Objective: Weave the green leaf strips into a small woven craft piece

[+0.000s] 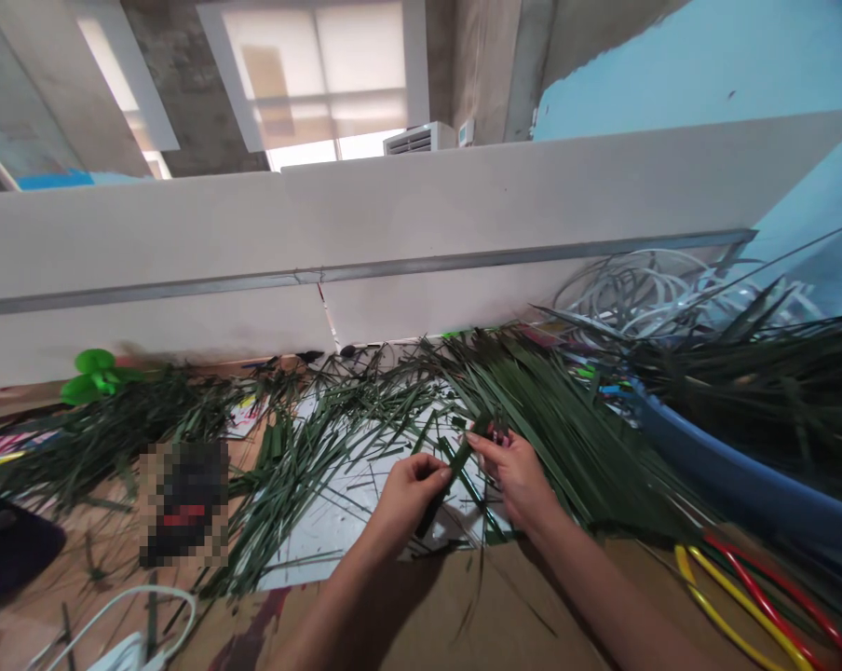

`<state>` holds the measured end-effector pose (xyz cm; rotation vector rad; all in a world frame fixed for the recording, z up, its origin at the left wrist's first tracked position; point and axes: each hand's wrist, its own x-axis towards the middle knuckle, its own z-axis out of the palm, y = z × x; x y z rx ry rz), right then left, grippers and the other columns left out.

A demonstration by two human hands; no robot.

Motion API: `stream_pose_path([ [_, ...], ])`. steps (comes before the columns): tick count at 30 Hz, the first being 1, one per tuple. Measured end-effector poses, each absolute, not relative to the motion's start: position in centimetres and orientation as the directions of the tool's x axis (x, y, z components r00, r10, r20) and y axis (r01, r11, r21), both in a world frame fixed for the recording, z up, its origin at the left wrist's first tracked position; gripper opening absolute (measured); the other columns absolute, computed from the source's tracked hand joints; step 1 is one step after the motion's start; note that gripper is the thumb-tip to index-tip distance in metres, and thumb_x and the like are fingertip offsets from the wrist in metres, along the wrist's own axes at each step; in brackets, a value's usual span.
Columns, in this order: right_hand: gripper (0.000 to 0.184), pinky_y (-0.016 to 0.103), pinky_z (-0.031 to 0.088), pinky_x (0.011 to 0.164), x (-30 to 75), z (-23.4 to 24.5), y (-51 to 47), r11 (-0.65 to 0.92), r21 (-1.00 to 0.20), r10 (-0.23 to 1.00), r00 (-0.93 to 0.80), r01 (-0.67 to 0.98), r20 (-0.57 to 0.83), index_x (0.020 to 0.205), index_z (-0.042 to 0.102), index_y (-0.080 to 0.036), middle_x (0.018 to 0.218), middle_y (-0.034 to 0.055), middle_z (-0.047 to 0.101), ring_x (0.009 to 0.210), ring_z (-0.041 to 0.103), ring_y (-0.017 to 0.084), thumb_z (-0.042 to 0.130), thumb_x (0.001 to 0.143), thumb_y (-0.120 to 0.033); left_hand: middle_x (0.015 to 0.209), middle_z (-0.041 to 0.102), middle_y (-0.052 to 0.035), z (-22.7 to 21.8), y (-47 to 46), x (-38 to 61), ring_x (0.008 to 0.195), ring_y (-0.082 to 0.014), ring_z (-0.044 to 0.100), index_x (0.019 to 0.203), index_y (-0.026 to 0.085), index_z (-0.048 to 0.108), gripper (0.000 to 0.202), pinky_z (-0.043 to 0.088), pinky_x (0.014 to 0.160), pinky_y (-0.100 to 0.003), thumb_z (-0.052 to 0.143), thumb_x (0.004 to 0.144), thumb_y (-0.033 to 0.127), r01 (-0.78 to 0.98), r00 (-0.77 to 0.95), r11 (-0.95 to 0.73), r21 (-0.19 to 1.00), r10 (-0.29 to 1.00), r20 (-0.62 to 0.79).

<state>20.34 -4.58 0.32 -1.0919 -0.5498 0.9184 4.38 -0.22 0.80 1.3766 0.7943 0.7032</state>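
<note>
"Over the white sheet on the desk (pixel 421 606), what have the hands got?"

"One dark green leaf strip (pixel 455 463), held at a slant. The left hand (pixel 408 499) pinches it between thumb and fingers, and the right hand (pixel 513 480) clamps its upper part, the two hands close together."

"What's around them?"

"Long leaf blades (pixel 553 438) fan out beside the right hand, and loose cut strips (pixel 302 466) cover much of the white sheet (pixel 344 527)."

"Further out?"

"On the right, a blue tub (pixel 742 489) heaped with leaves, yellow and red tubing (pixel 749 596) before it, white coiled strips (pixel 645 298) behind. On the left, a bright green plastic piece (pixel 92 376) and a pixelated object (pixel 183 503)."
</note>
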Motion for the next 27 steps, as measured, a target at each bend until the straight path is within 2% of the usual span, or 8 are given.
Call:
stream_pose_path([
  [3,0.049,0.024,0.016,0.044,20.5,0.8,-4.9,0.076,-0.956,0.907,0.419,-0.285,-0.053,0.082,0.065,-0.018,0.064,-0.0041,0.058,0.045,0.028,0.006,0.087,0.059,-0.056,0.058,0.049,0.0042,0.7,0.2,3.7,0.053,-0.0092,0.038,0.071,0.016,0.064,0.039,0.025,0.053,-0.024,0.08,0.064,0.051,-0.034,0.515,0.15,0.988,0.85,-0.111],
  [5,0.052,0.024,0.013,0.045,20.5,0.9,-5.1,0.017,-0.973,0.935,0.347,-0.231,-0.066,0.086,0.066,-0.019,0.066,-0.004,0.057,0.045,0.025,0.006,0.078,0.067,-0.065,0.059,0.049,0.0043,0.8,0.5,3.3,0.053,-0.0089,0.037,0.073,0.016,0.064,0.041,0.026,0.052,-0.023,0.08,0.063,0.052,-0.074,0.466,0.173,0.982,0.877,-0.119],
  [8,0.052,0.023,0.015,0.047,20.3,0.2,-5.2,-0.044,-0.982,0.972,0.219,-0.182,-0.084,0.087,0.066,-0.02,0.065,-0.0032,0.058,0.047,0.031,0.008,0.068,0.075,-0.071,0.061,0.05,0.0036,1.0,1.1,2.9,0.055,-0.0093,0.039,0.073,0.016,0.064,0.043,0.027,0.052,-0.023,0.081,0.06,0.054,-0.122,0.388,0.162,0.979,0.916,-0.104],
  [12,0.047,0.024,0.021,0.049,19.7,-0.8,-5.0,-0.054,-0.992,0.996,0.064,-0.11,-0.062,0.081,0.062,-0.022,0.06,-0.003,0.056,0.052,0.039,0.011,0.069,0.076,-0.068,0.063,0.053,0.0024,1.1,1.4,2.7,0.058,-0.0109,0.042,0.072,0.017,0.066,0.043,0.03,0.054,-0.023,0.082,0.058,0.054,-0.133,0.357,0.133,0.982,0.931,-0.078],
  [17,0.048,0.025,0.029,0.054,19.3,-0.9,-5.0,-0.036,-0.992,0.996,0.076,-0.12,-0.045,0.077,0.059,-0.022,0.059,-0.0033,0.054,0.056,0.043,0.013,0.071,0.074,-0.068,0.065,0.058,0.0011,1.0,1.1,2.9,0.061,-0.012,0.047,0.071,0.017,0.067,0.036,0.034,0.059,-0.024,0.08,0.063,0.05,-0.094,0.39,0.064,0.993,0.921,-0.023],
  [21,0.047,0.024,0.027,0.053,19.2,-0.7,-5.1,-0.029,-0.988,0.996,0.079,-0.152,-0.042,0.078,0.059,-0.022,0.059,-0.0041,0.051,0.055,0.041,0.012,0.073,0.074,-0.067,0.063,0.056,0.0023,0.9,0.7,3.2,0.058,-0.0112,0.044,0.072,0.017,0.068,0.032,0.033,0.057,-0.023,0.078,0.068,0.047,-0.041,0.41,0.038,0.998,0.912,-0.018],
  [27,0.049,0.025,0.024,0.051,18.9,-0.5,-5.0,-0.003,-0.988,0.996,0.084,-0.157,-0.017,0.079,0.06,-0.021,0.059,-0.0054,0.047,0.052,0.037,0.011,0.073,0.072,-0.068,0.066,0.062,-0.0004,0.9,0.5,3.5,0.064,-0.0142,0.05,0.074,0.016,0.07,0.027,0.038,0.063,-0.025,0.075,0.068,0.043,-0.011,0.421,-0.014,1.0,0.907,0.017],
])
